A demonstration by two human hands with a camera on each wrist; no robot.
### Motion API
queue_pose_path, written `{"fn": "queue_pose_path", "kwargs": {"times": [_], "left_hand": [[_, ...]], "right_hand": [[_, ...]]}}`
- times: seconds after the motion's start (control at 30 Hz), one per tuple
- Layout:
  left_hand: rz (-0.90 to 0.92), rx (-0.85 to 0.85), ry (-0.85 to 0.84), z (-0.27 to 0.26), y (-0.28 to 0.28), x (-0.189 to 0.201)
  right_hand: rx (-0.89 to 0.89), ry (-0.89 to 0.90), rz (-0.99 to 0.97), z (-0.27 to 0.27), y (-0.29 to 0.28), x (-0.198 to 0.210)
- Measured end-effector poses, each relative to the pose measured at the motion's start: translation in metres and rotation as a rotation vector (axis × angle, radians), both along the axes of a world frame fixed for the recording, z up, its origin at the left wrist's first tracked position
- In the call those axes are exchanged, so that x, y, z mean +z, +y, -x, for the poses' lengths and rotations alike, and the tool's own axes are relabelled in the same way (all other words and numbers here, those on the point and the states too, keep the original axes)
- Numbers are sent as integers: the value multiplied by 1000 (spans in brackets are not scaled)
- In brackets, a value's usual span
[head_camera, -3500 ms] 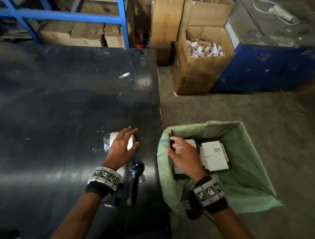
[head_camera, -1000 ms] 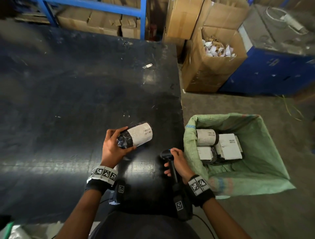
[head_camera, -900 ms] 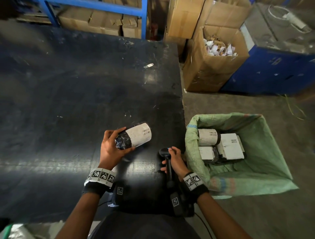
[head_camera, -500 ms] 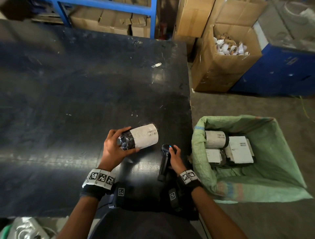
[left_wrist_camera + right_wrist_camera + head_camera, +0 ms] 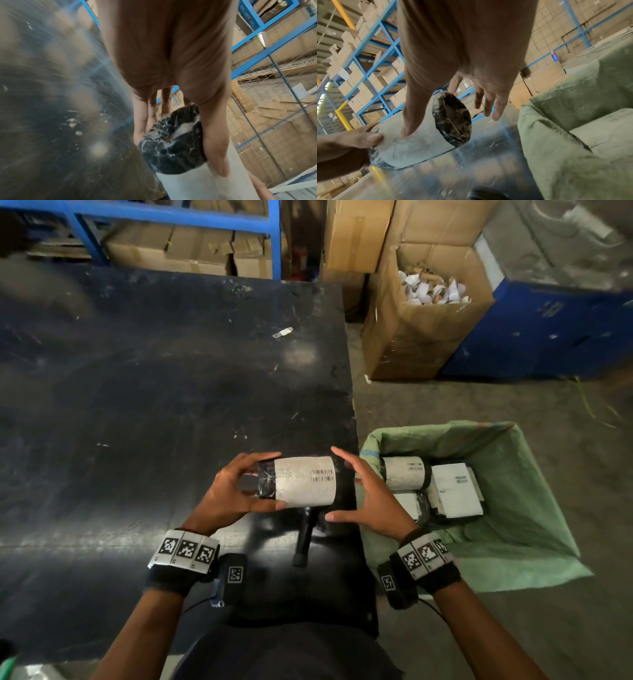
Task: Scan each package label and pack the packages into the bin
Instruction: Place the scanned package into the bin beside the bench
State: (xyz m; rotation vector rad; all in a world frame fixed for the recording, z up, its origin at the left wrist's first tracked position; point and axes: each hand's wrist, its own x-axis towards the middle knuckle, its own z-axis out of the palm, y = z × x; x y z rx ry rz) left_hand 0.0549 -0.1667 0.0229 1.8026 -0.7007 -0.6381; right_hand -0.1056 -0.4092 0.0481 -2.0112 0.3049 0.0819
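A cylindrical package (image 5: pixel 303 481) in black wrap, with a white barcode label facing up, hangs just above the black table's right edge. My left hand (image 5: pixel 265 480) grips its left end, thumb under and fingers over; the left wrist view shows the crinkled black end (image 5: pixel 173 148) in that grip. My right hand (image 5: pixel 342 484) is spread open at the package's right end (image 5: pixel 452 120), thumb along the label, the other fingers off it. The black scanner (image 5: pixel 305 537) lies on the table below the package. Beside the table is the green-lined bin (image 5: pixel 507 474), holding several labelled packages (image 5: pixel 455 491).
The black table (image 5: pixel 154 405) stretches to the left and back, with a small scrap (image 5: pixel 282 332) far off. An open cardboard box of paper scraps (image 5: pixel 424 313) and a blue cabinet (image 5: pixel 548 330) stand behind the bin. Blue racking with cartons (image 5: pixel 178 251) lines the back.
My right hand has let go of the scanner, which now lies on the table, and has come up open to the package's right end. The package has moved right and turned level.
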Motion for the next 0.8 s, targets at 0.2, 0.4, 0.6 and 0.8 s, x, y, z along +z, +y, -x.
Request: {"fn": "queue_pose_path", "kwargs": {"times": [0.2, 0.4, 0.6, 0.8], "left_hand": [[45, -120, 71, 24, -47, 12], [71, -202, 137, 57, -96, 12], [-65, -227, -84, 95, -167, -12], [-448, -94, -461, 134, -230, -61]], "right_hand": [[-44, -78, 68, 30, -32, 8], [-74, -84, 79, 72, -77, 16], [-110, 134, 63, 122, -172, 21], [-172, 365, 229, 135, -268, -6]]}}
